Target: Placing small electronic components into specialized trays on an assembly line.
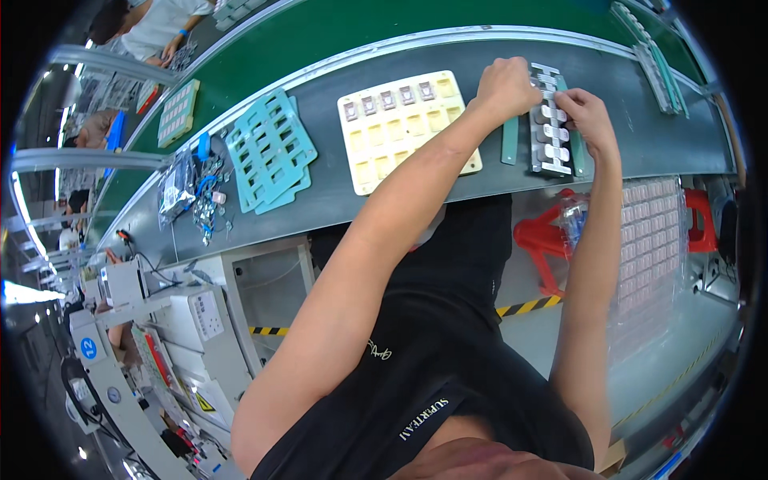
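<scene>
A narrow metal fixture (550, 132) stands at the right of the dark workbench, with a row of silver clamp-like pieces and dark rounded parts along its top. My left hand (510, 86) is curled at its far left side, fingertips mostly hidden. On the opposite side my right hand (590, 118) has thumb and fingers pinched close against the fixture's edge. What either hand grips is too small or covered to make out. Green strips lie on both sides of the fixture, the left strip (510, 142) below my left wrist.
A cream tray (364, 178) with pockets holds several small parts in its far row. Farther left lie stacked teal plates (280, 178) with cut-outs and a pile of loose metal pieces (210, 188). A red stool (538, 236) and clear blister trays (652, 232) are beyond the bench's near edge.
</scene>
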Tool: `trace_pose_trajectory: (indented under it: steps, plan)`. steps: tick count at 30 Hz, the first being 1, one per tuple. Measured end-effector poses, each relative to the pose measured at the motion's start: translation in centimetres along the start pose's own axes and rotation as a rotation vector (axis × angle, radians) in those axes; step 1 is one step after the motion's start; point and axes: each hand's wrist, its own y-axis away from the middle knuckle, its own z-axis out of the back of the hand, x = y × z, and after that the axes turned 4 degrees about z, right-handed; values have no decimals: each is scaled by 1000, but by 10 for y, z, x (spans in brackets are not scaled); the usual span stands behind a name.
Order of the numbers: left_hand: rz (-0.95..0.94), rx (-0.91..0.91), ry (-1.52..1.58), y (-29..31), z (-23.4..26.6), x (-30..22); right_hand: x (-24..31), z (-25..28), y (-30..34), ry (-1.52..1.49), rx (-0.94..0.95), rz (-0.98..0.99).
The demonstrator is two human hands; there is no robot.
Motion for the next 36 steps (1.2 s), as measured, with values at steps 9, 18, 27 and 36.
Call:
trace_pose_trajectory:
  steps: [9,18,27,36]
  plan:
    - [-17,-362,-100,126,140,97,12,0,-4,134,7,48]
    - [95,-523,-69,176,131,159,68,-16,-1,713,-342,116]
    - [69,-675,-161,174,112,160,13,-7,1,9,-172,-77]
    - [42,-715,-8,175,103,160,12,20,-13,517,-511,126]
